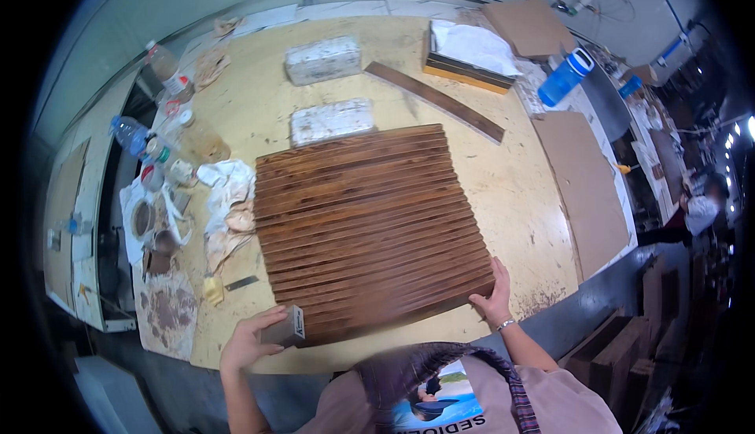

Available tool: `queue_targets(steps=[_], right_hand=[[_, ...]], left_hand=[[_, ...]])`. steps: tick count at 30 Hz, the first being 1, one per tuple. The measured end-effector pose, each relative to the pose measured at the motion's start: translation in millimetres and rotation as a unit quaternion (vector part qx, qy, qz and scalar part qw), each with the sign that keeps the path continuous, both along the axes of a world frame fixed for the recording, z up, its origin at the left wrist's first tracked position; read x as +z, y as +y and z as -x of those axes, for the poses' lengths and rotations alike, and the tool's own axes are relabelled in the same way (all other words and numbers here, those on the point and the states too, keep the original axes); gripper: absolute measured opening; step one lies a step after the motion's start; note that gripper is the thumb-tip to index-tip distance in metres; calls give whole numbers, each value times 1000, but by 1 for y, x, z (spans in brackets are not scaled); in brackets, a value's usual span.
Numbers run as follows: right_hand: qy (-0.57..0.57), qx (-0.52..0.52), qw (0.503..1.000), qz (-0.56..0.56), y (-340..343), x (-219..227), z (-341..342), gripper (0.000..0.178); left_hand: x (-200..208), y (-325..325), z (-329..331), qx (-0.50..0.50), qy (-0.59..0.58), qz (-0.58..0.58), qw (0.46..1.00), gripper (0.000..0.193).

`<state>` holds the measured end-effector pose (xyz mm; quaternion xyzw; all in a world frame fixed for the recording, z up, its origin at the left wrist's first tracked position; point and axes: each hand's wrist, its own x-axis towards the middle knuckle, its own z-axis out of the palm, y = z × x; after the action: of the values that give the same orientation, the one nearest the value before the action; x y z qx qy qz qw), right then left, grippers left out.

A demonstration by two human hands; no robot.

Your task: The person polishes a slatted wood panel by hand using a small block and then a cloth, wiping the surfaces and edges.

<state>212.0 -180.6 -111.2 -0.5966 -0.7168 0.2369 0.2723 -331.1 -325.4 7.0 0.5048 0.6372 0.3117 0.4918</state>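
A brown-stained ribbed wooden panel (pixel 370 229) lies on the pale yellow worktable (pixel 535 222) in front of me, its slats running from side to side. At its near left corner, my left hand (pixel 255 340) grips a small grey block (pixel 291 329) that looks like a sanding sponge, thumb and fingers on either side. My right hand (pixel 495 299) holds the panel's near right corner, with the thumb at the front edge and the fingers along the right side. Part of the panel's near surface looks blurred.
Beyond the panel are two whitish wrapped blocks (pixel 322 60) and a dark wooden strip (pixel 436 102). Crumpled cloths (pixel 228 198), plastic bottles (pixel 204 139) and stained cups (pixel 144 218) crowd the left. A blue bottle (pixel 565 79) and cardboard (pixel 586 190) are right. Another person (pixel 700 210) is far right.
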Motion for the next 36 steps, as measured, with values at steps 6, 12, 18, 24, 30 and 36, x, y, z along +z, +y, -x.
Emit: queue_targets(steps=[6, 12, 18, 24, 30, 36], right_hand=[[1, -5, 1000, -4, 0, -8, -6, 112], [-9, 12, 1000, -9, 4, -11, -7, 110], [-25, 10, 999, -25, 2, -5, -8, 111], [-11, 33, 999, -17, 8, -5, -2, 111], [-19, 27, 999, -20, 4, -3, -5, 109], [-31, 14, 999, -12, 3, 1, -3, 109]], left_hand=[[16, 47, 75, 281, 61, -5, 958, 72], [-52, 109, 176, 249, 528, -109, 805, 75], [-57, 172, 89, 179, 498, -38, 848, 72], [-151, 148, 163, 283, 367, -126, 877, 49], [-88, 147, 147, 395, -85, -221, 888, 36], [-36, 132, 111, 374, -352, -234, 825, 37]])
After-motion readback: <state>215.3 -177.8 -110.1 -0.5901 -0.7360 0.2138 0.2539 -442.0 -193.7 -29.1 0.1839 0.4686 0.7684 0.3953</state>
